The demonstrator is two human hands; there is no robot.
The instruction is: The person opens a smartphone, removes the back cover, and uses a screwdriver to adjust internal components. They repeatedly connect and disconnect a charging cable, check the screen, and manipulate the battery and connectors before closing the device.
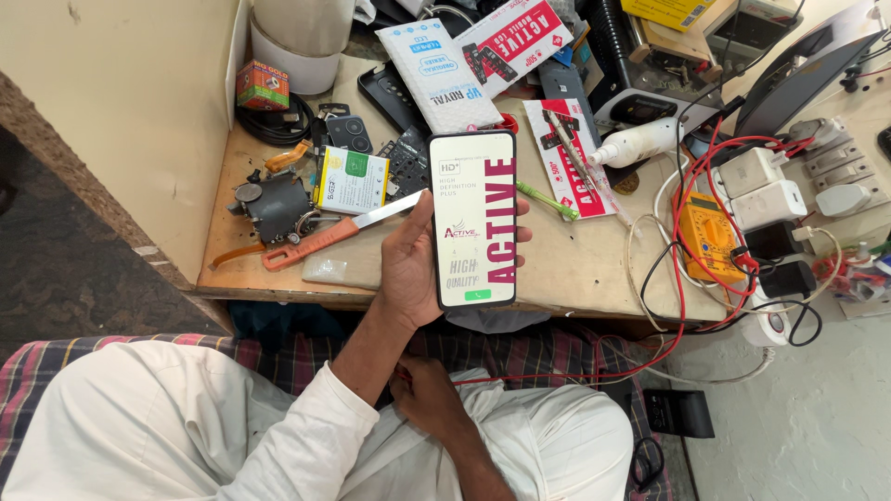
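On the wooden bench, the orange-handled knife lies at the left, beside the yellow-and-white battery. The left hand grips the phone display panel from behind, fingers wrapped round both edges, film side facing up above the bench edge. Best practice: hold by the edges only, level, off the clutter. The right hand rests low by the lap; whether it holds the red wire cannot be told. The yellow multimeter sits at the right.
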